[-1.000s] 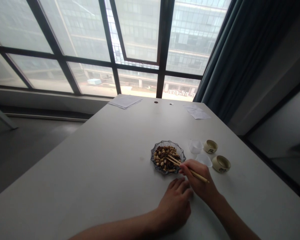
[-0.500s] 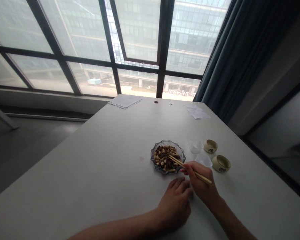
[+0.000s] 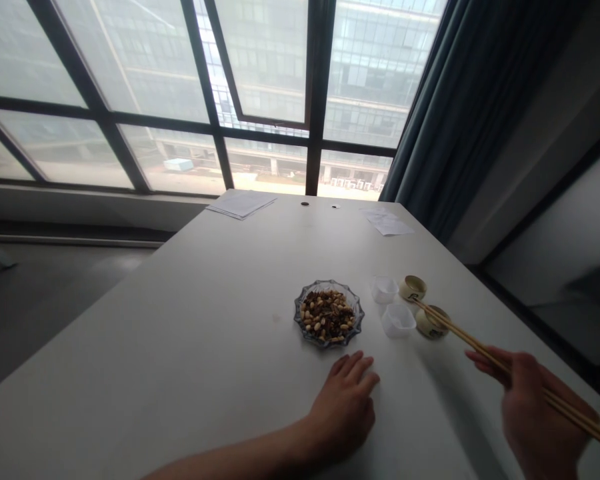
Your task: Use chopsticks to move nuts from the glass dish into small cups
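A glass dish (image 3: 300, 320) full of mixed nuts and beans stands mid-table. My left hand (image 3: 343, 407) lies flat on the table just in front of it, fingers stretched out, holding nothing. At the right, my right hand (image 3: 533, 407) grips a pair of wooden chopsticks (image 3: 485, 350). Their tips reach over the nearer of two cream ceramic cups (image 3: 431, 323). The second cream cup (image 3: 413, 288) stands just behind. Two small clear plastic cups (image 3: 399, 320) (image 3: 384, 289) sit between the dish and the cream cups.
The grey table (image 3: 205, 333) runs back to a large window. A stack of papers (image 3: 241, 203) lies at its far edge and more sheets (image 3: 387, 223) at the far right. A dark curtain (image 3: 470, 113) hangs on the right.
My right hand has pulled the chopsticks out of the dish and swung right, tips now over the nearer cream cup. The view has shifted slightly. My left hand has stayed put.
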Demonstrator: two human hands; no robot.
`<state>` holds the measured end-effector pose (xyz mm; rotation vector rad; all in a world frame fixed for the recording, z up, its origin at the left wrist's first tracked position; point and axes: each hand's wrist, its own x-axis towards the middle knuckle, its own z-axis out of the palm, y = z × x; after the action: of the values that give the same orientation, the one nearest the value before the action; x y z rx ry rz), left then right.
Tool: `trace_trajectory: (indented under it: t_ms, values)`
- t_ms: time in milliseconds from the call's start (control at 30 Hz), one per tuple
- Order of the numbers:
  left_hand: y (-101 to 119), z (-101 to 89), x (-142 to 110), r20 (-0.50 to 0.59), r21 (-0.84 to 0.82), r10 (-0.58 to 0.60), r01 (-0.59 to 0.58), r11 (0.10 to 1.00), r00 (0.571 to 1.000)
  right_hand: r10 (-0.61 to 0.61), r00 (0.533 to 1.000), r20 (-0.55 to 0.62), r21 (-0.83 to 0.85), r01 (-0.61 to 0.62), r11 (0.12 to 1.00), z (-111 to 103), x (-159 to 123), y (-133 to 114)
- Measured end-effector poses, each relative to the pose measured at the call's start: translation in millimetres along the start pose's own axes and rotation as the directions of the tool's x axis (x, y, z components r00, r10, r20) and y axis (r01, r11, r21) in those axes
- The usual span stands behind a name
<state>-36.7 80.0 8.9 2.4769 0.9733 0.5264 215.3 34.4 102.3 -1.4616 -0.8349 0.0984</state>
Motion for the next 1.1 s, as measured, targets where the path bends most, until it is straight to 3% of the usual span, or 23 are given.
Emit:
trace_trajectory:
  t_ms: [67,133,267,533,700,767,900,967,1100]
  values:
    - [-1,0.8,0,0.000,0.006,0.002,-0.002,1.000,1.000,0.132,0.985,-0.110,0.136,-0.116,0.984,-14,9,25]
    - [-1,0.5,0,0.002,0.010,0.000,0.000,1.000,1.000,0.231,0.963,-0.140,0.223,-0.196,0.955,-24,16,48]
    - [-1,-1.3,1,0.015,0.014,0.000,0.000,1.000,1.000,0.300,0.943,-0.142,0.302,-0.247,0.921,-34,19,73]
    - [-3,-1.3,1,0.026,0.019,-0.007,0.006,1.000,1.000,0.224,0.968,-0.113,0.206,-0.198,0.958,-32,13,72]
    - [-3,-0.1,1,0.021,0.019,-0.007,0.006,1.000,1.000,0.138,0.985,-0.105,0.179,-0.117,0.977,-18,7,47]
    - [-2,-0.2,1,0.019,0.017,-0.003,0.003,1.000,1.000,0.080,0.996,-0.050,0.139,-0.072,0.988,-3,1,30]
    - [0,-2.1,1,0.028,0.028,-0.010,0.009,1.000,1.000,-0.035,0.974,0.225,0.117,0.009,0.993,41,-16,1]
    - [2,-3.7,1,0.029,0.032,-0.012,0.011,0.999,1.000,-0.134,0.916,0.377,0.181,0.069,0.981,66,-25,-5]
    - [4,-6.6,2,0.019,0.014,-0.008,0.008,1.000,1.000,-0.283,0.738,0.612,0.255,0.155,0.955,110,-35,-4]
